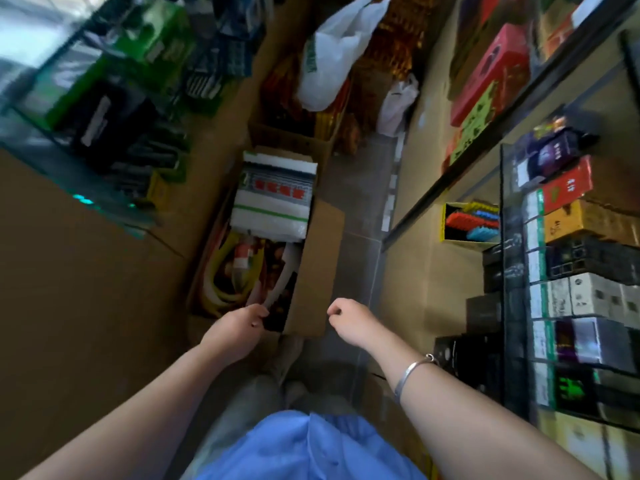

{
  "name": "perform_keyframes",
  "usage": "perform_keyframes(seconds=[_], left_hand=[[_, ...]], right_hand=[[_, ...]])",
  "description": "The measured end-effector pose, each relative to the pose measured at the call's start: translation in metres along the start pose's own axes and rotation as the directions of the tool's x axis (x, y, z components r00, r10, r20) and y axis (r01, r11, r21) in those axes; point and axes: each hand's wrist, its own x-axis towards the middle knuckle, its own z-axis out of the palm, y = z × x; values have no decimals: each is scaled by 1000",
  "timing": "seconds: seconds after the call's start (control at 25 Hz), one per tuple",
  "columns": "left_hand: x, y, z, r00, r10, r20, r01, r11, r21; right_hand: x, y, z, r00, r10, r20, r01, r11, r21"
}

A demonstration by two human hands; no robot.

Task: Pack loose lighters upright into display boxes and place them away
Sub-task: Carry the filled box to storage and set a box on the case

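Over carton (313, 271): L hand (239, 325) fingers curled, grip unclear; R hand (348, 315) fisted, empty

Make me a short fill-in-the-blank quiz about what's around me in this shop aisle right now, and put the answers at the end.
1. The bracelet sits on the ____ wrist.
2. The left hand reaches the near edge of an open ____ box on the floor.
3. The yellow display box of colourful lighters stands on the shelf to the person's ____.
4. The plastic bag farther down the aisle is ____ in colour.

Answers: right; cardboard; right; white
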Motion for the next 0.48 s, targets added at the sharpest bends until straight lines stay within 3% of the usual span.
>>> perform_keyframes(seconds=[0.24, 0.48], left_hand=[[-116, -85, 57, 966, -256, 33, 258, 949, -180], [-221, -163, 109, 851, -525, -28, 463, 773, -434]], right_hand=[[-41, 9, 77, 983, -62, 174, 113, 946, -303], [-70, -29, 149, 907, -149, 394, 379, 698, -608]])
